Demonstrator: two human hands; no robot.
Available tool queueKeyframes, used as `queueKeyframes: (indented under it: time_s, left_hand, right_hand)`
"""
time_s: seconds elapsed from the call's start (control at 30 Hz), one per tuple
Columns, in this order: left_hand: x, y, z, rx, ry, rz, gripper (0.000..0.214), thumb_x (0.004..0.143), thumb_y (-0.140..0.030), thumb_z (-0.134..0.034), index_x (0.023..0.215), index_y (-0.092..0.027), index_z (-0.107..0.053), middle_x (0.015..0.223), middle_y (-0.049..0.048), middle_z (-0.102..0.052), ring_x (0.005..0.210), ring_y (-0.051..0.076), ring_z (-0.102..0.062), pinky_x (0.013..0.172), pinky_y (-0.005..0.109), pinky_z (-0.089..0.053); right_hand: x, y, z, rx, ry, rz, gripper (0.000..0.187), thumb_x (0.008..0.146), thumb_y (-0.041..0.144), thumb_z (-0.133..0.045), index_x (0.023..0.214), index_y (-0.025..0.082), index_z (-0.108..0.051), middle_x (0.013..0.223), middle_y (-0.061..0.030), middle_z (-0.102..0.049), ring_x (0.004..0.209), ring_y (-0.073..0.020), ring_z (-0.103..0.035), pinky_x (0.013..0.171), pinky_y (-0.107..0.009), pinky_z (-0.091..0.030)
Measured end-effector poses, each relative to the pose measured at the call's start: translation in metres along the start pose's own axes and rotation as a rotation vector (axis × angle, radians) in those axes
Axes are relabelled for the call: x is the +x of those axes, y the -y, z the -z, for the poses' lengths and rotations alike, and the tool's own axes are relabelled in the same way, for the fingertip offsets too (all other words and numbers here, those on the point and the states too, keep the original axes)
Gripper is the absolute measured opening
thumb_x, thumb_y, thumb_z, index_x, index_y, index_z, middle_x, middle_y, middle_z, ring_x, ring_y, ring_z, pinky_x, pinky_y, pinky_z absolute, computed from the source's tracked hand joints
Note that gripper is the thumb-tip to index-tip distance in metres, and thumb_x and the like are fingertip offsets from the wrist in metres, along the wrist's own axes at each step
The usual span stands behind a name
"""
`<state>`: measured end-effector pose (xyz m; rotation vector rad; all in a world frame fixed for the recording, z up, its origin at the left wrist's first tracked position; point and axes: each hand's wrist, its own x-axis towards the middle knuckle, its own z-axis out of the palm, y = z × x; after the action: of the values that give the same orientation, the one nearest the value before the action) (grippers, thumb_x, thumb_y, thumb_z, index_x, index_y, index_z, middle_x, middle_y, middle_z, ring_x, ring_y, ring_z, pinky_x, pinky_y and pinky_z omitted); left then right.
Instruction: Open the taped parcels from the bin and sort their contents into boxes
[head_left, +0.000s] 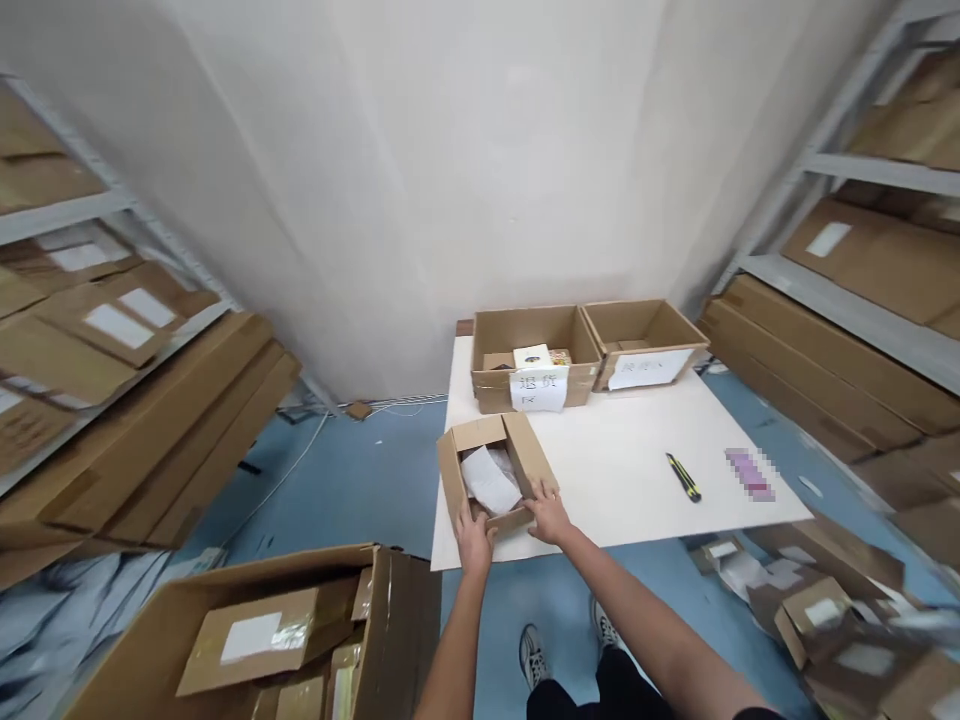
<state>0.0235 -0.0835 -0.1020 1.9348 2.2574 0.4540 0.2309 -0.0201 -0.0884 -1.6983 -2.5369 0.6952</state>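
On the near left part of the white table (pixel 615 450) stands a cardboard box (pixel 448 465) with its flaps folded outward. White sheet packing (pixel 491 482) lies inside it and hides most of what is beneath. My left hand (pixel 475 543) grips the box at its near left corner, fingers over the edge. At the near right corner, my right hand (pixel 549 515) holds the box by its edge and right flap. A black and yellow box cutter (pixel 683 477) lies on the table to the right, apart from both hands.
Two open bins stand at the table's back: a left carton (pixel 484 392) with small boxes inside, and a right carton (pixel 652 312). A blurred purple item (pixel 750 474) lies at right. A large carton (pixel 409 610) of parcels stands front left. Loaded shelves (pixel 885 175) and opened boxes flank the table.
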Motion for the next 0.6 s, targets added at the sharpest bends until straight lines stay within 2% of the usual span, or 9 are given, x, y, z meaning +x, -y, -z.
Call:
queueKeyframes:
  time_s: [0.07,0.17,0.3,0.37,0.43,0.5,0.6]
  left_hand:
    - [0.004,-0.019,-0.004,-0.042,-0.066,-0.09,0.008,0.085,-0.016,-0.071,0.091,-0.022,-0.074,0.157,0.0134,-0.048,0.136,0.037,-0.051,0.107,0.051,-0.05]
    - [0.003,-0.061,-0.002,-0.102,-0.129,-0.241,0.006,0.088,-0.019,-0.071,0.091,-0.022,-0.075,0.153,0.0133,-0.052,0.131,0.036,-0.054,0.105,0.051,-0.052]
    - [-0.003,-0.145,0.007,-0.168,-0.132,-0.394,0.009,0.093,-0.025,-0.069,0.094,-0.023,-0.077,0.155,0.012,-0.051,0.138,0.036,-0.048,0.112,0.053,-0.047]
    - [-0.007,-0.2,0.006,-0.185,-0.088,-0.477,0.013,0.095,-0.027,-0.066,0.098,-0.025,-0.079,0.157,0.011,-0.049,0.143,0.037,-0.043,0.117,0.054,-0.041]
    - [-0.014,-0.265,-0.003,-0.188,-0.02,-0.577,0.017,0.097,-0.029,-0.063,0.103,-0.027,-0.08,0.161,0.0094,-0.045,0.146,0.038,-0.039,0.12,0.056,-0.038]
    - [-0.028,-0.336,-0.02,-0.183,0.065,-0.704,0.02,0.097,-0.03,-0.063,0.108,-0.03,-0.08,0.163,0.0069,-0.044,0.148,0.038,-0.038,0.119,0.056,-0.039]
    - [-0.064,-0.443,-0.054,-0.168,0.182,-0.914,0.024,0.098,-0.029,-0.061,0.115,-0.035,-0.078,0.162,0.0036,-0.047,0.149,0.034,-0.039,0.118,0.052,-0.041]
  right_hand:
    - [-0.018,-0.024,0.004,0.005,-0.064,-0.033,0.042,0.08,0.019,-0.08,0.121,0.025,-0.074,0.175,-0.01,-0.025,0.156,-0.0436,-0.03,0.119,-0.061,-0.034]
    - [-0.05,-0.059,0.019,0.017,-0.284,-0.112,0.021,0.088,0.016,-0.074,0.109,0.022,-0.075,0.169,-0.0135,-0.038,0.152,-0.0401,-0.04,0.116,-0.059,-0.041]
    - [-0.12,-0.114,0.054,0.031,-0.559,-0.175,0.013,0.092,0.015,-0.07,0.103,0.02,-0.074,0.164,-0.0152,-0.045,0.153,-0.0366,-0.04,0.116,-0.057,-0.044]
    - [-0.169,-0.149,0.072,0.021,-0.675,-0.245,0.012,0.092,0.015,-0.068,0.101,0.02,-0.074,0.164,-0.013,-0.046,0.155,-0.0357,-0.035,0.118,-0.058,-0.042]
    - [-0.225,-0.19,0.085,0.001,-0.772,-0.363,0.011,0.092,0.015,-0.068,0.099,0.021,-0.074,0.166,-0.0103,-0.044,0.158,-0.0352,-0.03,0.119,-0.059,-0.04]
    - [-0.285,-0.235,0.091,-0.011,-0.843,-0.509,0.01,0.092,0.015,-0.068,0.096,0.022,-0.074,0.166,-0.009,-0.044,0.16,-0.0353,-0.025,0.121,-0.061,-0.038]
    - [-0.378,-0.301,0.083,-0.007,-0.911,-0.728,0.009,0.091,0.013,-0.068,0.091,0.02,-0.074,0.164,-0.0102,-0.046,0.16,-0.0355,-0.025,0.121,-0.061,-0.038]
